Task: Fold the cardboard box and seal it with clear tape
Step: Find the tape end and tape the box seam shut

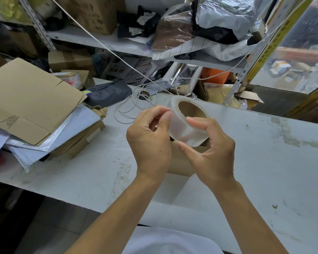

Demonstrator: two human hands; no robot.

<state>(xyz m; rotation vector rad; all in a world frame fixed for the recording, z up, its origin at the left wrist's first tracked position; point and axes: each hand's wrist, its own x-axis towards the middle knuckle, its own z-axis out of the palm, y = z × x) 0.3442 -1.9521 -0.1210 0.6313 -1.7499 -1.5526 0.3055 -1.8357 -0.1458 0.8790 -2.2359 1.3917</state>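
Around the work area, the white bench (255,162) is crowded on its left side: a flattened cardboard sheet (29,99) lies on a stack of grey mailers and paper (75,125), with a dark pouch (108,93) just behind it. A coil of white cord (136,105) sits near the middle, and one strand runs up diagonally across the shelf (99,41), which is loaded with boxes and plastic bags. Both forearms cover much of what lies below the hands.

The roll of clear tape (189,121) is held above the bench, tilted so its brown core faces up and away. The right hand (209,154) grasps it, thumb under the near edge and fingers (196,121) wrapped over the top. The left hand (151,142) touches the roll's left side, thumb and forefinger pinched together at the tape surface; whether they hold a loose end cannot be told. The cardboard box (182,162) rests on the bench directly beneath both hands, mostly hidden by them.
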